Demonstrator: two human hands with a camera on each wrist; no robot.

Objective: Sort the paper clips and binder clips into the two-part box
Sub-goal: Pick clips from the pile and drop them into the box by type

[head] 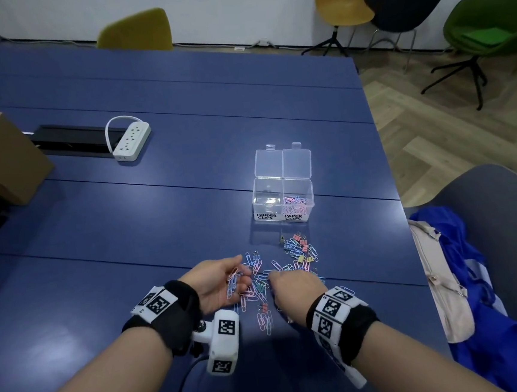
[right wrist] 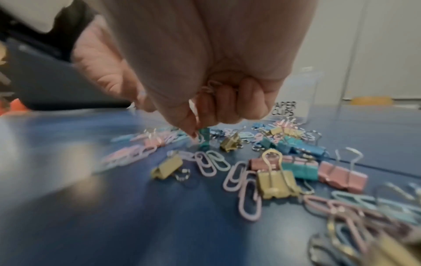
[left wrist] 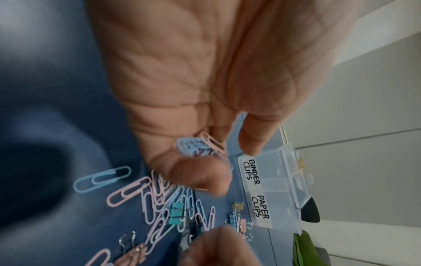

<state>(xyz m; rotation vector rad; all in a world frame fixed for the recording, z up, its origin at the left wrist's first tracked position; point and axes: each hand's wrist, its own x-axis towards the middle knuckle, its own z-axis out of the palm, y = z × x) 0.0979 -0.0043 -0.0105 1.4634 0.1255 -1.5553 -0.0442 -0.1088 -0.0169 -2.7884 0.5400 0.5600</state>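
Note:
A clear two-part box [head: 282, 193] stands open on the blue table [head: 158, 204], labelled BINDER CLIPS on the left and PAPER CLIPS on the right. Pink and blue paper clips [head: 295, 202] lie in the right part. A loose pile of pastel paper clips and binder clips [head: 300, 254] is spread in front of it. My left hand [head: 242, 278] is cupped palm up beside the pile and holds a bunch of paper clips [left wrist: 198, 145]. My right hand [right wrist: 198, 129] reaches down into the pile with paper clips [right wrist: 212, 86] tucked under its curled fingers. Binder clips [right wrist: 275, 181] lie nearby.
A white power strip [head: 132, 141] and a black cable tray [head: 74, 140] lie at the back left, beside a cardboard box [head: 0, 159]. The table's right edge runs close to the pile. A grey chair with blue cloth [head: 464, 271] and a pale bag stands past it.

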